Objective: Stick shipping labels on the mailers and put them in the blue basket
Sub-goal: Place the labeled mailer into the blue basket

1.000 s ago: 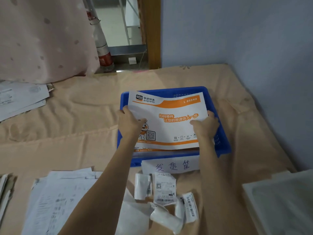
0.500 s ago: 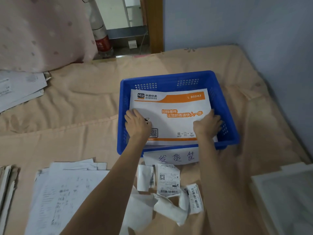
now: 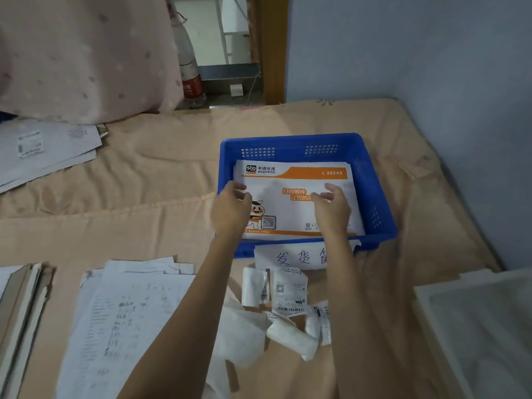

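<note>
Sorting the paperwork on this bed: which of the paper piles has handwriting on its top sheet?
The stack nearest the person, left of the left arm: its top sheet carries handwritten lines. The far-left pile by the pink curtain shows only a printed label.

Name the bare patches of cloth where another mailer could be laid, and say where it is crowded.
Bare cloth lies left of the blue basket, between the far-left paper stack and the near sheets, and behind the basket toward the wall. Crowded: label scraps before the basket, white tray at right.
</note>
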Available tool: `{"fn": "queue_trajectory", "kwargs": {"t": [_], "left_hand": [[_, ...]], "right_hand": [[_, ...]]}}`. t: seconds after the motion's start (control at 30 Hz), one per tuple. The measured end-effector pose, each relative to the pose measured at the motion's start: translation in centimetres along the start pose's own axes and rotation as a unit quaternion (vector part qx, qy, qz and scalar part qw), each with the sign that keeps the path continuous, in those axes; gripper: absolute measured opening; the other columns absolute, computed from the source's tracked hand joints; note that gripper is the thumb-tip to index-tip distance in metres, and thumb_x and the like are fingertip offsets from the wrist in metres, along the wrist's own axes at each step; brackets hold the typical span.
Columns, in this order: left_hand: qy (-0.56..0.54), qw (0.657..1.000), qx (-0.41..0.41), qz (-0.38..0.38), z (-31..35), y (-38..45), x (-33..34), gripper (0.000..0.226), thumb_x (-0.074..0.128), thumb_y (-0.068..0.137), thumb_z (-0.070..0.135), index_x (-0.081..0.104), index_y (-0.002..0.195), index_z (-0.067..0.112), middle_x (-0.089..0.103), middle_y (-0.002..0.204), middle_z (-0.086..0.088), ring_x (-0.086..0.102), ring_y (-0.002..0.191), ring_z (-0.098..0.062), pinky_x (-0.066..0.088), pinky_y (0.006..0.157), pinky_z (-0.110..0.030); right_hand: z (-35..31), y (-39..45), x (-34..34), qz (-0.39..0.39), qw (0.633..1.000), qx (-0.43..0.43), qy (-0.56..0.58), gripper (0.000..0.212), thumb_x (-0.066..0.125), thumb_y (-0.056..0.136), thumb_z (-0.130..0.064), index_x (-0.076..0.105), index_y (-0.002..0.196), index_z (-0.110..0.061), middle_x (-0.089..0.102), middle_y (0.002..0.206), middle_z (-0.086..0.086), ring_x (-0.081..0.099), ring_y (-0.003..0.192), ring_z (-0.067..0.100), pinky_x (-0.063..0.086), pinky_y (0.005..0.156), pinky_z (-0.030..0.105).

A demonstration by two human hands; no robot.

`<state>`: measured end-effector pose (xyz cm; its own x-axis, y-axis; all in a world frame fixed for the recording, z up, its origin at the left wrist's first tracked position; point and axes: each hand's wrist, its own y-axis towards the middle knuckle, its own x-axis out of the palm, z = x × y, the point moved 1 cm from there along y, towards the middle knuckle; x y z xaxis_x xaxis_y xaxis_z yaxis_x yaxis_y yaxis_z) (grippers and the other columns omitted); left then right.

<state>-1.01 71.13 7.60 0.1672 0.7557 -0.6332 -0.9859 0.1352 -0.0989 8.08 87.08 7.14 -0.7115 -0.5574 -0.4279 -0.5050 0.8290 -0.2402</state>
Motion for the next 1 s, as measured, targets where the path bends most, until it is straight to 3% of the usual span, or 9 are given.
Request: {"fn": "queue_trajectory", "kwargs": {"t": [0.17, 0.23, 0.33, 0.43, 0.6, 0.87, 1.0], "left_hand": [[-0.084, 0.995, 0.009, 0.055, -2.8, -3.9, -6.4, 0.022, 0.056, 0.089, 0.015, 0.057, 0.111, 0.015, 0.064, 0.09, 0.002, 0.062, 0.077, -0.015, 0.052, 0.069, -0.031], [-0.094, 0.994, 0.008, 0.062, -4.8, -5.2, -8.7, 0.023, 0.057, 0.088, 0.012, 0.058, 0.111, 0.014, 0.064, 0.089, 0.002, 0.06, 0.073, -0.009, 0.05, 0.067, -0.026], [-0.098, 0.993, -0.003, 0.071, -8.1, -6.9, -11.8, 0.025, 0.058, 0.087, 0.01, 0.059, 0.111, 0.014, 0.064, 0.089, 0.001, 0.057, 0.072, 0.0, 0.046, 0.061, -0.018], [-0.102, 0.992, -0.018, 0.069, -11.3, -8.2, -14.6, 0.026, 0.058, 0.087, 0.01, 0.058, 0.112, 0.015, 0.064, 0.093, 0.0, 0.059, 0.071, -0.004, 0.046, 0.061, -0.024], [-0.091, 0.992, -0.036, 0.075, -17.2, -9.1, -19.5, 0.028, 0.06, 0.087, 0.011, 0.057, 0.114, 0.015, 0.062, 0.102, -0.001, 0.058, 0.076, -0.009, 0.042, 0.059, -0.021], [-0.07, 0.991, -0.066, 0.099, -29.0, -9.0, -30.3, 0.029, 0.062, 0.083, 0.006, 0.058, 0.112, 0.007, 0.057, 0.113, -0.006, 0.059, 0.093, -0.02, 0.042, 0.075, -0.025], [-0.031, 0.991, -0.089, 0.096, -34.6, -8.7, -35.2, 0.028, 0.061, 0.085, 0.01, 0.057, 0.114, 0.009, 0.053, 0.114, -0.006, 0.057, 0.094, -0.018, 0.041, 0.077, -0.022]], "right_hand": [[-2.7, -7.0, 2.2, -0.071, 0.995, -0.033, 0.061, 0.038, 0.06, 0.092, -0.019, 0.055, 0.129, -0.017, 0.06, 0.121, -0.001, 0.05, 0.093, 0.007, 0.037, 0.067, 0.01], [-3.1, -9.8, 3.6, -0.104, 0.991, -0.038, 0.073, 0.035, 0.061, 0.092, -0.018, 0.056, 0.126, -0.017, 0.061, 0.118, -0.001, 0.054, 0.092, 0.007, 0.038, 0.058, 0.006], [-3.0, -13.8, 6.1, -0.141, 0.986, -0.042, 0.075, 0.032, 0.06, 0.089, -0.015, 0.059, 0.121, -0.015, 0.063, 0.113, 0.0, 0.058, 0.099, 0.015, 0.043, 0.07, 0.013], [-2.5, -17.5, 8.7, -0.168, 0.982, -0.035, 0.074, 0.031, 0.063, 0.087, -0.012, 0.061, 0.118, -0.011, 0.064, 0.109, 0.001, 0.058, 0.093, 0.013, 0.039, 0.063, 0.004], [-2.2, -23.1, 13.6, -0.203, 0.976, -0.005, 0.076, 0.032, 0.063, 0.085, -0.012, 0.061, 0.117, -0.015, 0.064, 0.109, 0.0, 0.057, 0.084, 0.007, 0.042, 0.064, 0.013], [-3.6, -33.4, 24.9, -0.231, 0.97, 0.025, 0.073, 0.025, 0.061, 0.085, -0.01, 0.063, 0.108, -0.017, 0.064, 0.104, -0.002, 0.058, 0.09, 0.014, 0.045, 0.08, 0.024], [-3.5, -38.1, 30.3, -0.234, 0.969, 0.042, 0.069, 0.02, 0.063, 0.083, -0.01, 0.064, 0.102, -0.018, 0.066, 0.101, -0.002, 0.061, 0.096, 0.016, 0.048, 0.09, 0.029]]}}
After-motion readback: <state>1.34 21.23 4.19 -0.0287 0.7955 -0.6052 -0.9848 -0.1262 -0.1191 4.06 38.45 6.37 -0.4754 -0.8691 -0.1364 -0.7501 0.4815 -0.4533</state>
